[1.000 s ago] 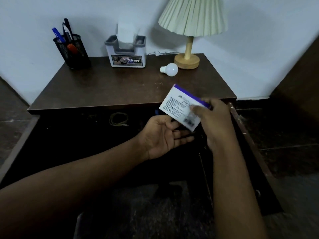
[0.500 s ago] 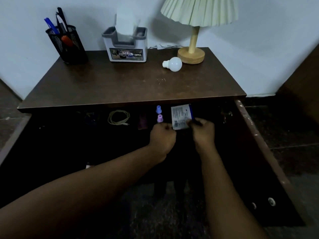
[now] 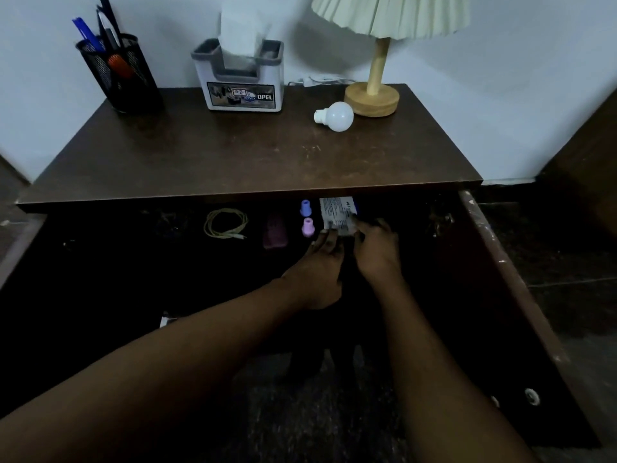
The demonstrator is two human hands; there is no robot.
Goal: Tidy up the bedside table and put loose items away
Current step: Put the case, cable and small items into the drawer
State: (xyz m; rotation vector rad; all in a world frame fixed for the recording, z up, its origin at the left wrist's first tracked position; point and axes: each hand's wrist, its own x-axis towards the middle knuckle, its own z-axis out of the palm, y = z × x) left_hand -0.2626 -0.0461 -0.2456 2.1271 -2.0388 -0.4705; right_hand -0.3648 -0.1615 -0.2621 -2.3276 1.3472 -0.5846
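Note:
A small white box with a purple edge [image 3: 337,215] lies at the back of the open drawer [image 3: 494,262], partly under the tabletop's front edge. My right hand [image 3: 375,252] grips its near right corner. My left hand [image 3: 317,272] touches its near left corner with the fingertips. A white light bulb [image 3: 335,115] lies loose on the dark wooden bedside table [image 3: 233,162], beside the lamp's wooden base [image 3: 371,99].
A mesh pen holder [image 3: 120,75] and a tissue box [image 3: 238,78] stand at the table's back. In the drawer lie a coiled yellow cable [image 3: 225,223], a dark purple object [image 3: 274,232] and two small lilac caps [image 3: 306,217]. The drawer's right wall juts toward me.
Both hands carried the white box from above the drawer down into it, then pushed it farther back under the tabletop. My view has moved closer to the table.

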